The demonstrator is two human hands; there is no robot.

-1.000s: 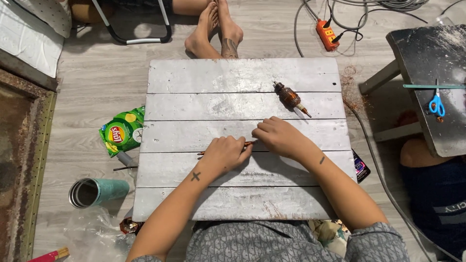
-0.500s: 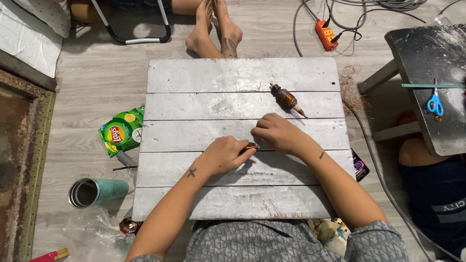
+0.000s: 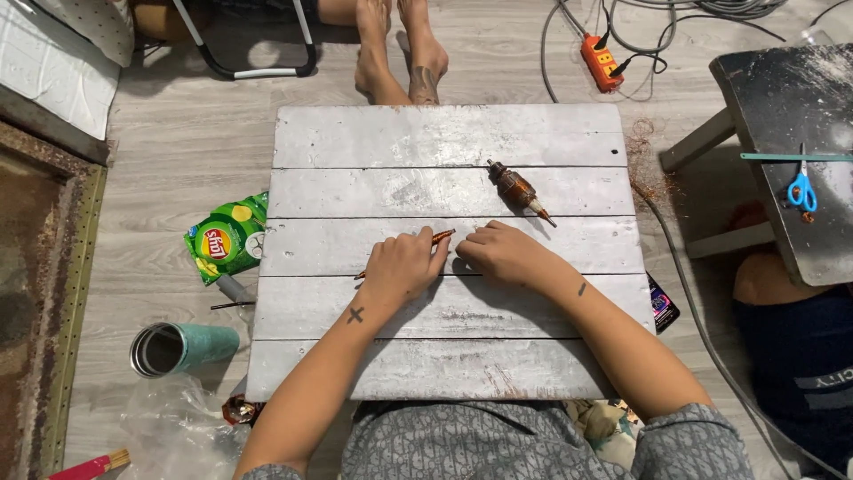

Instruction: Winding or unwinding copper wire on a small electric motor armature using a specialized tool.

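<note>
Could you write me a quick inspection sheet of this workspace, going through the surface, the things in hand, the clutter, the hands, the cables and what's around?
Surface: white plank board lying on a grey wood floor, paint worn.
Things in hand: thin copper-wound rod lying across the board's middle; brown motor armature lies apart, further up the board.
Clutter: green snack bag, teal tumbler on its side, clear plastic bag, all left of the board.
Hands: left hand rests on the rod; right hand lies beside it on the board, near the rod's tip.
Cables: orange power strip with several leads; a grey cable runs along the board's right edge.
Surroundings: another person's bare feet, dark stool with blue scissors.
</note>
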